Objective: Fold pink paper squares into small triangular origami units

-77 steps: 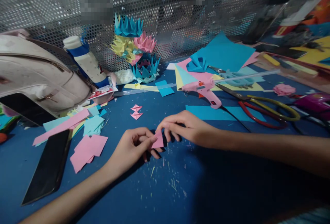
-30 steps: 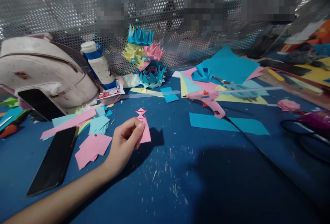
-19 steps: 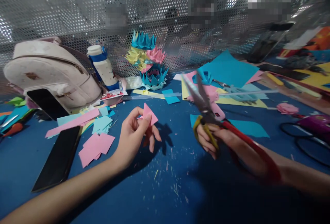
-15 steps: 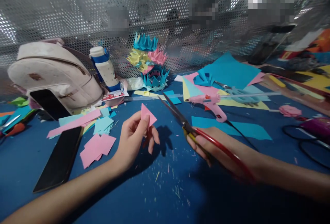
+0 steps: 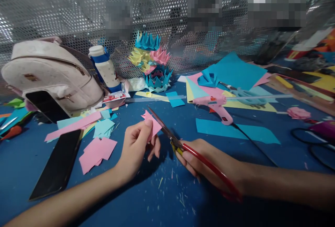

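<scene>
Between thumb and fingers, my left hand [image 5: 138,143] pinches a small folded pink paper piece [image 5: 154,126], its tip pointing up with a small flap at the upper left. My right hand [image 5: 206,160] is wrapped round the red and yellow handles of the scissors [image 5: 170,135]. The scissor blades point up and left, right beside the edge of the pink piece; whether they touch it I cannot tell. Pink squares [image 5: 98,152] lie left of my left hand, with light blue squares [image 5: 103,128] just behind them. Small paper scraps dot the blue table [image 5: 167,202] below my hands.
A phone [image 5: 57,164] lies at left, near a backpack [image 5: 49,77] and a bottle [image 5: 104,68]. Folded paper crowns [image 5: 158,78] stand at the back. A pink glue gun [image 5: 214,105] with a cord, a blue strip [image 5: 235,131] and coloured sheets [image 5: 232,70] are at right.
My right hand has moved left with the scissors, bringing the blades from apart to the pink piece. The blades look closer together. A small flap now shows at the piece's top.
</scene>
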The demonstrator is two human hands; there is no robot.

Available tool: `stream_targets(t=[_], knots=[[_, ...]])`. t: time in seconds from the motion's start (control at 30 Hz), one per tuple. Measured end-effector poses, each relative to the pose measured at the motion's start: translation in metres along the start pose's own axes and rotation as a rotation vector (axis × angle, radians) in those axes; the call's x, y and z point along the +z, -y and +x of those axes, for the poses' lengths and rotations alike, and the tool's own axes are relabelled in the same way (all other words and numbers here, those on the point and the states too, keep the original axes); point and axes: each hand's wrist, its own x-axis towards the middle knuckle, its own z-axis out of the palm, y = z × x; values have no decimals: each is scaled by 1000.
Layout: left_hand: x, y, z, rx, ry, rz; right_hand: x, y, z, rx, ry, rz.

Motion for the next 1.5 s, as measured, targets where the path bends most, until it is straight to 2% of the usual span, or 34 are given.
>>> stream_targets(t=[0.13, 1.5], knots=[[-1, -1, 1, 9, -13, -7, 1, 4, 0, -45, -58, -57], [-5, 2, 6, 36, -32, -25, -6, 10, 1, 12, -12, -73]])
